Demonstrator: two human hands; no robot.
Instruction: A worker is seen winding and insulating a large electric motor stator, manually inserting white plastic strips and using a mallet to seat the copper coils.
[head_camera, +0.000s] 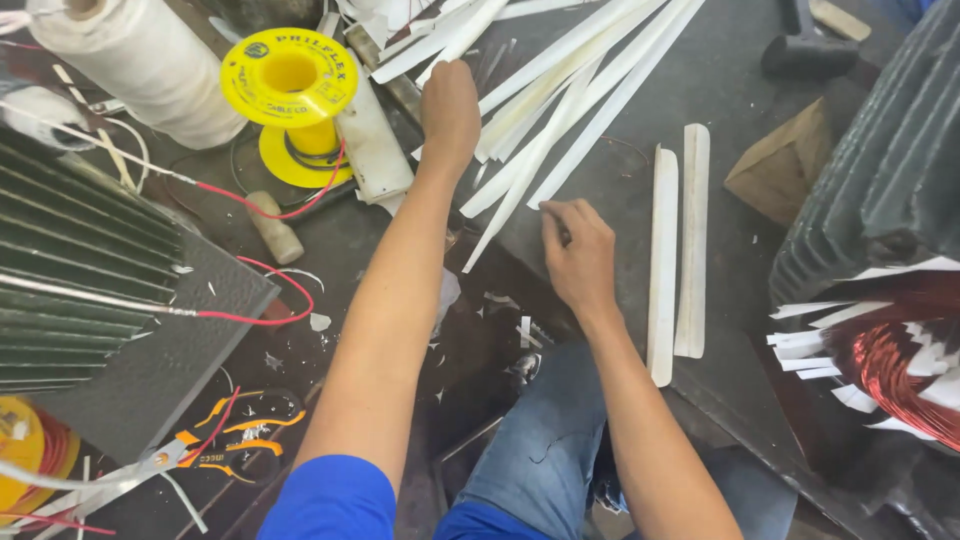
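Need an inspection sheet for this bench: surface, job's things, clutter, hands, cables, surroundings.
Surface: dark worktop, littered with white scraps.
Job's things: fan of white strips; two folded strips lying apart.
Clutter: yellow spool, white thread cone, pliers, wood block.
Hands: left hand grips a strip end; right hand pinches something small by the strips.
Cables: red wire.
Surroundings: motor stator with copper windings.

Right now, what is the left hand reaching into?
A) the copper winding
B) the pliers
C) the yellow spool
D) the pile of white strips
D: the left hand lies on the pile of white strips, apart from the yellow spool.
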